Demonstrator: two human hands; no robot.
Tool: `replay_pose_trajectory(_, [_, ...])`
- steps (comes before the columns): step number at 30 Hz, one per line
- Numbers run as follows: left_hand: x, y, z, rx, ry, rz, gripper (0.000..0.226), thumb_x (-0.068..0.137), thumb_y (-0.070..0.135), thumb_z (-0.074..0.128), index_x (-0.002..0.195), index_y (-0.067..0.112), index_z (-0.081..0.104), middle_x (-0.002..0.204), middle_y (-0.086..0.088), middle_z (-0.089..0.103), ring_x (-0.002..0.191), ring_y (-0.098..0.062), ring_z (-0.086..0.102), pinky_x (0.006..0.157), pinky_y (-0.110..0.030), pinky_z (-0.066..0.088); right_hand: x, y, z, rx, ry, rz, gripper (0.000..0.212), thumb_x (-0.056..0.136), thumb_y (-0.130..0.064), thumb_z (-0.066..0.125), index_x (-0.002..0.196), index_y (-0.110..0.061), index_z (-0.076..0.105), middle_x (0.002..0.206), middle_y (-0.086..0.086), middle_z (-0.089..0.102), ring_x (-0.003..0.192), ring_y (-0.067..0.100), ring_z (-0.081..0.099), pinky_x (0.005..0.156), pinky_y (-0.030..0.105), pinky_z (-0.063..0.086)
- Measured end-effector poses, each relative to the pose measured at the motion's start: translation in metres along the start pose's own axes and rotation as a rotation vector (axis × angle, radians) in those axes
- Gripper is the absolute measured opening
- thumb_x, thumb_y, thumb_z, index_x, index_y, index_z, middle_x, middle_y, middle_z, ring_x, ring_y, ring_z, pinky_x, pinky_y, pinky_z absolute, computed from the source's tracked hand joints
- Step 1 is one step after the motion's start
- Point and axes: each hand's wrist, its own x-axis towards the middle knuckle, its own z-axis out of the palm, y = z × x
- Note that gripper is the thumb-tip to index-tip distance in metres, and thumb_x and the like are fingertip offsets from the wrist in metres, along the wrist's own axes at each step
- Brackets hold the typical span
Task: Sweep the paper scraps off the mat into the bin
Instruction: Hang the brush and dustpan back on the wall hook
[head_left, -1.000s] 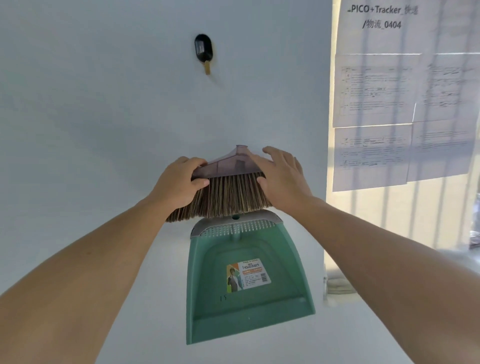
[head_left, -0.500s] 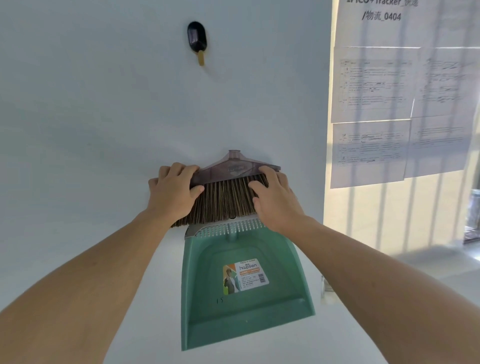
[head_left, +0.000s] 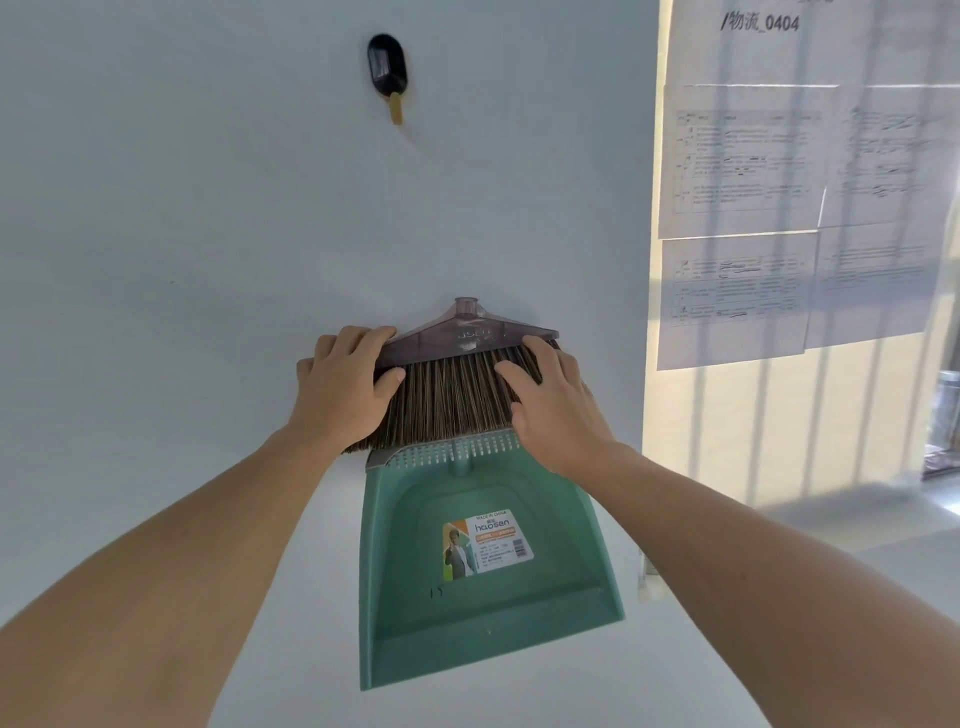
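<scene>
A broom head (head_left: 457, 384) with brown bristles and a smoky clear plastic top lies flat against the white wall, above a green dustpan (head_left: 483, 561) that bears a label. My left hand (head_left: 340, 389) grips the broom head's left end, thumb across the bristles. On the right end, my right hand (head_left: 553, 410) holds it with fingers curled over the bristles. No handle shows on the broom head. No mat, paper scraps or bin are in view.
A black wall hook (head_left: 387, 67) with a yellowish peg sits high on the wall above the broom head. Printed paper sheets (head_left: 789, 208) hang on the wall at the right. Sunlit window bars show at the far right.
Both hands have slid the broom head lower against the wall, down onto the dustpan's top edge. The grip of each hand looks the same.
</scene>
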Motion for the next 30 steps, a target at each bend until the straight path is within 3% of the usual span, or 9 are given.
replay_pose_trajectory(24, [-0.004,0.0062,0.0,0.043,0.01,-0.012,0.049,0.097,0.041,0.049,0.141,0.021,0.045,0.138,-0.005,0.05,0.127,-0.031,0.042,0.1,-0.05,0.033,-0.0042,-0.0006,0.0018,-0.153,0.033,0.052,0.046,0.095,-0.028,0.049,0.14,-0.029,0.037,0.154,0.007,0.025,0.136,0.03,0.027,0.095,0.052,0.035])
replay_pose_trajectory(30, [-0.0027,0.0052,-0.0038,0.057,0.066,-0.025,0.046,0.097,0.04,0.048,0.139,0.019,0.048,0.135,-0.006,0.051,0.126,-0.031,0.042,0.101,-0.051,0.031,-0.0048,0.0014,-0.0006,-0.147,0.045,0.052,0.043,0.097,-0.031,0.045,0.139,-0.029,0.038,0.152,0.005,0.027,0.137,0.028,0.026,0.1,0.056,0.032])
